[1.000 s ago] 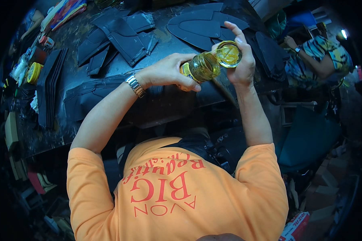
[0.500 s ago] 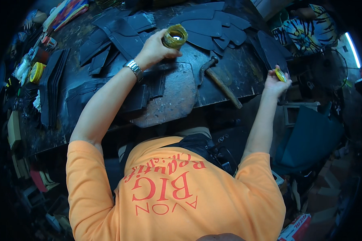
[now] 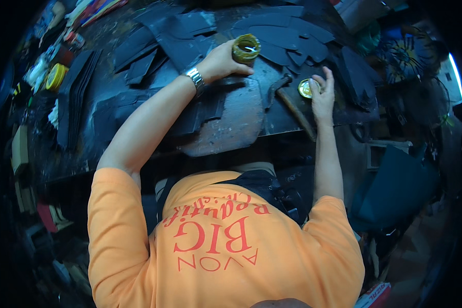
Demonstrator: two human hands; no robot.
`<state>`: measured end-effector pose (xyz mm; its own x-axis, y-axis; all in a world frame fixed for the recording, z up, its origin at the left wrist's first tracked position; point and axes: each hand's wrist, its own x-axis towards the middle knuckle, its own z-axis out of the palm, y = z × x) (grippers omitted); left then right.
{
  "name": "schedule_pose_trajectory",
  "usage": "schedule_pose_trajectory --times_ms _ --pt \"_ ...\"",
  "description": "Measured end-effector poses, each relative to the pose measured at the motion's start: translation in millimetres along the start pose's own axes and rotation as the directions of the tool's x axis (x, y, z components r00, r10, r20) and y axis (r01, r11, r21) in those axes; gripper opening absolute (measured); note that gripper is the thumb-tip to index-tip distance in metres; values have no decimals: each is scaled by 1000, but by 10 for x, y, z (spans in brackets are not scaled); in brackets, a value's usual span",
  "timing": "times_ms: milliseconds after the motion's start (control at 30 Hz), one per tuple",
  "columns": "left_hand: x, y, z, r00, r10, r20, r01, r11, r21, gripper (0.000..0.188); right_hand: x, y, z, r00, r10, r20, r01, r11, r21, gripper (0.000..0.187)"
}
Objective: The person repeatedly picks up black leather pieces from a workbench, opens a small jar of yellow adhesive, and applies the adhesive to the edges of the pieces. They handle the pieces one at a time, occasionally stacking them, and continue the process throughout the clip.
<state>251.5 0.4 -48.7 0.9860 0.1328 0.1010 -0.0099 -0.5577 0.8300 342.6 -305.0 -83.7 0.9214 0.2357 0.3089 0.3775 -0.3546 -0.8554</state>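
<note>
My left hand (image 3: 222, 62), with a metal watch (image 3: 194, 78) on its wrist, is closed around a small yellowish jar (image 3: 238, 53) above the table. The jar's mouth is uncovered and tilted toward me. To the right, my right hand (image 3: 322, 100) has a round gold-coloured jar lid (image 3: 305, 89) at its thumb and fingers, over the hammer's side of the table. Below that hand lies a hammer (image 3: 296, 112) with a wooden handle and dark head. Flat black cut pieces (image 3: 267, 37) spread beyond both hands.
A worn cutting board (image 3: 231, 126) lies at the table's near edge. Stacked black strips (image 3: 79, 97) and a yellow roll (image 3: 55, 77) are on the left. More black pieces (image 3: 357, 77) lie at the right corner. Dark green material (image 3: 392, 187) stands beside the table.
My right hand has swung left and inward from beyond the table's right edge, bringing the lid closer to the jar. My left hand still holds the jar, slightly farther right in view.
</note>
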Motion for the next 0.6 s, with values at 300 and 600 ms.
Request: schedule_pose_trajectory --times_ms 300,600 --pt "-1498 474 -1204 992 -76 103 2 815 580 48 -22 -516 -66 977 -199 78 194 979 57 34" --pt "-1951 338 -920 985 154 -84 -78 815 574 55 412 -1145 566 743 -552 378 641 750 -165 44"
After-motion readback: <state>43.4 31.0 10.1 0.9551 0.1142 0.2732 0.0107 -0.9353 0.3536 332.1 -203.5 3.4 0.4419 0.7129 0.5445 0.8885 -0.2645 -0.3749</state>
